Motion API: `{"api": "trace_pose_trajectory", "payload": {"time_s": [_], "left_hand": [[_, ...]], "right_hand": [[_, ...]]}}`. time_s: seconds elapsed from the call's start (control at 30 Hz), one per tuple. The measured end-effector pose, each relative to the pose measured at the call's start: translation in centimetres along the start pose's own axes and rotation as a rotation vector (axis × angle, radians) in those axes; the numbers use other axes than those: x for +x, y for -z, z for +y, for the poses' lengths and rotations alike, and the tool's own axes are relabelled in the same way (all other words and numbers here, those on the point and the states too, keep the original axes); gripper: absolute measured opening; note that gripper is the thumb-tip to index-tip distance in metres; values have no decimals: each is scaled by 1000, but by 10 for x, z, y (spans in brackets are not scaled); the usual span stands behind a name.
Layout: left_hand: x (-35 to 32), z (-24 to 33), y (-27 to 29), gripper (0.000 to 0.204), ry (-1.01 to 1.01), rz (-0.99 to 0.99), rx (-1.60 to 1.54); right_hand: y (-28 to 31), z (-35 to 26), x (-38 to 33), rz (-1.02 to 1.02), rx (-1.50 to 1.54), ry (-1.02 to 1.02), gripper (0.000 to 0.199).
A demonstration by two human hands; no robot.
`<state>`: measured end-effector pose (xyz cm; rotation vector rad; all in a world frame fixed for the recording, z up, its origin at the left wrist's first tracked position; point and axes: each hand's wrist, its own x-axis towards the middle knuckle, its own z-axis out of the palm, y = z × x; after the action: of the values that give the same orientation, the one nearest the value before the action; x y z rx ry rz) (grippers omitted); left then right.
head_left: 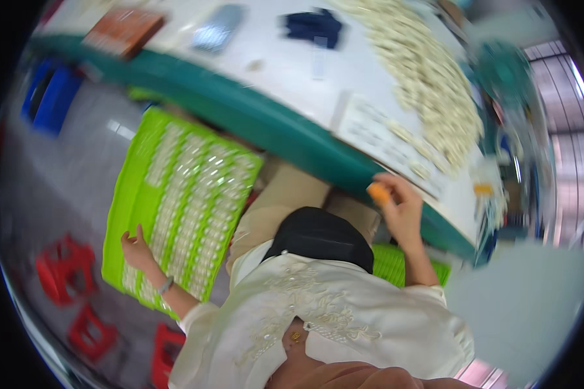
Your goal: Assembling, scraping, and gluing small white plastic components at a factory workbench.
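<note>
My left hand (136,250) is over the left edge of a bright green tray (128,194), its fingers slightly bent and apart, with nothing visible in them. The tray holds long rows of small, shiny whitish pieces (198,188). My right hand (402,209) is raised at the table's near edge, fingers closed round a small orange thing (379,192), too blurred to name. Just beyond that hand, a flat white board (376,137) with rows of small marks or pieces lies on the table. Some cream pieces (420,170) rest at its right end.
A large heap of cream pieces (428,78) spreads over the white table (272,58), which has a green edge (240,117). Farther left lie a dark blue cloth (313,26), a clear package (217,29) and an orange-brown box (124,31). Red stools (66,269) stand at lower left.
</note>
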<state>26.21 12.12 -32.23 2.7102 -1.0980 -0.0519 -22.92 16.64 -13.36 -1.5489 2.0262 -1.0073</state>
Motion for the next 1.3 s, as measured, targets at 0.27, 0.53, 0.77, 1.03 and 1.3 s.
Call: {"api": "trace_pose_trajectory", "payload": {"time_s": [0.27,0.53,0.77,1.03,1.3], "left_hand": [[-150,347,119,11,-1442,-396,-975],[-215,456,131,27,-2069,-441,-640],[-228,493,119,34,-2280,-746,-151],[-206,511,129,46,-2089,-1005,-695],[-140,420,153,35,-1672,-901,-921]], "right_hand": [[117,75,-12,360,-382,19,42],[113,77,7,10,-409,121,37],[125,90,25,-32,-238,243,31],[110,36,-19,188,63,129,21],[86,19,10,124,-148,205,29]]}}
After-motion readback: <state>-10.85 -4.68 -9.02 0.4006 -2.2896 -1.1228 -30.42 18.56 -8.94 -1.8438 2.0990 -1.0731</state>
